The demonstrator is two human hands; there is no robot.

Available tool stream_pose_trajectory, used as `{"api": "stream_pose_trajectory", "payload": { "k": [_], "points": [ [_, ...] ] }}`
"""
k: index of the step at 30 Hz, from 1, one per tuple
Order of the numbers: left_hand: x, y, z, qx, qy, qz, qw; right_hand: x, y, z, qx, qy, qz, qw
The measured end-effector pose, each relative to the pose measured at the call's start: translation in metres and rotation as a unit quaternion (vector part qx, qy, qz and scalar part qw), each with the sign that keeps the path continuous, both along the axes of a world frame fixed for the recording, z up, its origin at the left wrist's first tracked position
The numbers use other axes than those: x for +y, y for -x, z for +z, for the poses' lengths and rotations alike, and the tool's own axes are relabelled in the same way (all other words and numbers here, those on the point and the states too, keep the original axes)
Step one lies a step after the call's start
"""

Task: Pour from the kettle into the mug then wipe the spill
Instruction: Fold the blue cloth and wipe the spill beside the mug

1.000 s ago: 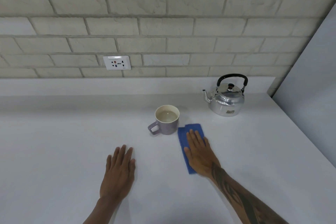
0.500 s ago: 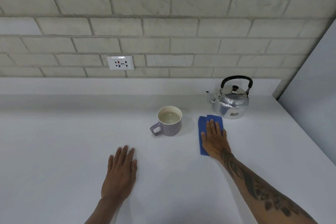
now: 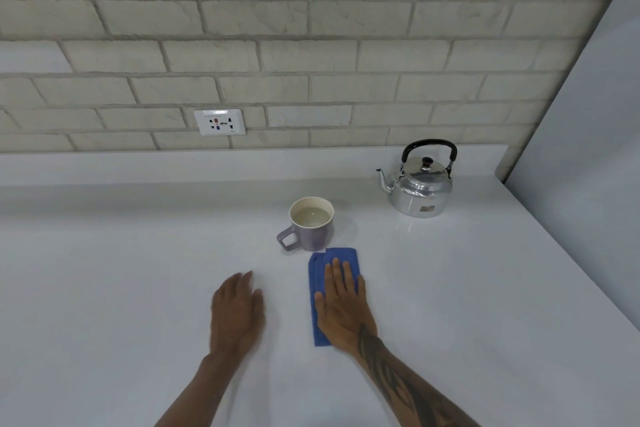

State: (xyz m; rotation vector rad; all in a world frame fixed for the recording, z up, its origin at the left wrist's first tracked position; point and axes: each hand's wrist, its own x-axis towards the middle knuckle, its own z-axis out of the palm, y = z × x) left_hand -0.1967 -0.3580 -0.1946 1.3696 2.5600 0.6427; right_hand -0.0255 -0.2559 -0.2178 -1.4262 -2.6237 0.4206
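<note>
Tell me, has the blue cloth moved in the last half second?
Yes. The blue cloth under the right hand slid back toward the person and leftward: it was beside the kettle, now it lies just in front of the mug.

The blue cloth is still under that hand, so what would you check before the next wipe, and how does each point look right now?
1. Right hand flat on the blue cloth: ok.
2. Left hand off the cloth, on the counter: ok.
3. Mug upright, filled with liquid: ok.
4. Cloth's far edge clear of the mug: not ok, they look nearly touching.
5. Kettle upright, out of the wiping path: ok.
6. Spill left on the counter: cannot tell, white surface hides it.
</note>
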Motion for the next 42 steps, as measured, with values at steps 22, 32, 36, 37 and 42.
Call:
{"api": "stream_pose_trajectory", "payload": {
  "k": [22,32,36,37,42],
  "points": [
    [0.022,-0.073,-0.022,0.061,0.058,-0.181,0.980,0.019,-0.074,0.032,0.193,0.028,-0.092,0.976],
    [-0.033,0.015,-0.026,0.073,0.049,-0.100,0.991,0.015,-0.066,0.035,0.127,0.036,-0.036,0.991],
    [-0.042,0.028,-0.023,0.067,0.069,-0.100,0.990,0.011,-0.067,0.038,0.127,0.038,-0.030,0.991],
    [-0.044,0.029,-0.023,0.067,0.071,-0.100,0.990,0.008,-0.068,0.042,0.125,0.043,-0.031,0.991],
    [-0.037,0.031,-0.015,0.048,0.116,-0.103,0.987,0.005,-0.080,0.051,0.147,0.036,-0.024,0.988]
  ]
}}
